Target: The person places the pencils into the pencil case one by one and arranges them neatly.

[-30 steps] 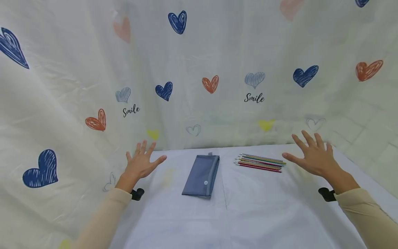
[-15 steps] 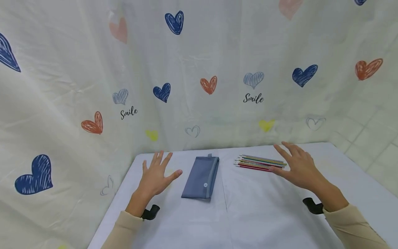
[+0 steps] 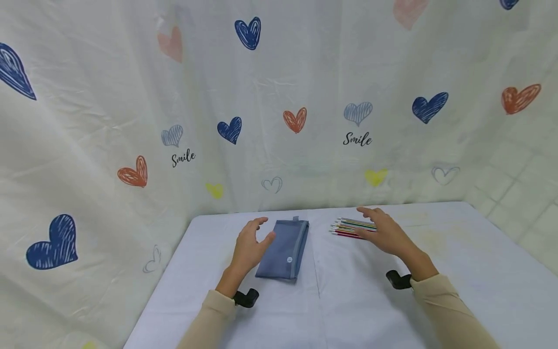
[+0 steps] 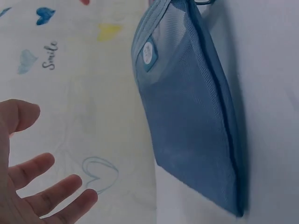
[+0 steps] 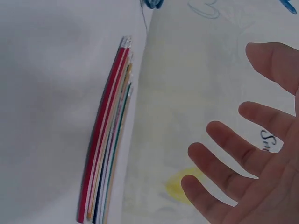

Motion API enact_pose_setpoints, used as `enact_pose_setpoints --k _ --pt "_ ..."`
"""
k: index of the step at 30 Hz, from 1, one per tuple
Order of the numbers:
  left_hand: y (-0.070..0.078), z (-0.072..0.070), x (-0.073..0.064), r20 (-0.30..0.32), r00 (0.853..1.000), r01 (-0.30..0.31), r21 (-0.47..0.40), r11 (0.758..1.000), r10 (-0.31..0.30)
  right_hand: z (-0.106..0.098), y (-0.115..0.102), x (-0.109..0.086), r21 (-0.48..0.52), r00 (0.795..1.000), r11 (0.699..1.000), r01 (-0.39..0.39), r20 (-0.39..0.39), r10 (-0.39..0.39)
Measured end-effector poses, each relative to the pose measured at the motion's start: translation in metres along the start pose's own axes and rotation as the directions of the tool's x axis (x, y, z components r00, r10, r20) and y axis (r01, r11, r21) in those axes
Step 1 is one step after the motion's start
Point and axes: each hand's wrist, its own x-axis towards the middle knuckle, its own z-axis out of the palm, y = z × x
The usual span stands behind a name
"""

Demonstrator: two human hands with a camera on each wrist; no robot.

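Note:
A blue-grey mesh zip pouch (image 3: 281,249) lies flat near the middle of the white table, a small round label at one corner of its zip side. My left hand (image 3: 250,248) hovers at the pouch's left edge, fingers spread and a little bent, holding nothing. In the left wrist view the pouch (image 4: 187,102) is apart from the fingers. Right of the pouch lies a bundle of several coloured pencils (image 3: 346,227), side by side. Over their right end hangs my right hand (image 3: 385,235), fingers loosely bent and holding nothing. The right wrist view shows the pencils (image 5: 107,135) apart from that hand.
A white cloth covers the table (image 3: 348,300). Behind it hangs a pale curtain (image 3: 322,160) printed with hearts and the word Smile. A black strap mount (image 3: 246,297) sits on the left wrist, and another mount (image 3: 398,280) on the right.
Both hands have moved inward from the sides, the left to the pouch and the right over the pencils. Their fingers are less spread. Pouch and pencils have stayed in place.

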Motion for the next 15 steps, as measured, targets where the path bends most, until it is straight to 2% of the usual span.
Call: enact_pose_setpoints --k 2,7,11,15 --pt "-0.003 0.008 0.001 0.001 1.000 0.010 -0.043 0.999 -0.010 0.008 0.007 0.007 0.027 1.000 1.000 -0.012 -0.007 0.012" --pt "-0.008 0.026 0.002 0.032 0.996 0.086 -0.104 0.991 -0.083 0.024 0.021 0.015 0.079 0.998 0.996 -0.052 -0.018 0.053" --pt "-0.008 0.033 -0.001 0.064 0.992 0.119 -0.101 0.988 -0.113 0.032 0.030 0.016 0.067 0.997 0.995 -0.079 -0.020 0.080" --pt "-0.006 0.035 -0.003 0.093 0.986 0.146 -0.060 0.988 -0.140 0.036 0.036 0.015 0.045 0.997 0.996 -0.078 -0.012 0.078"
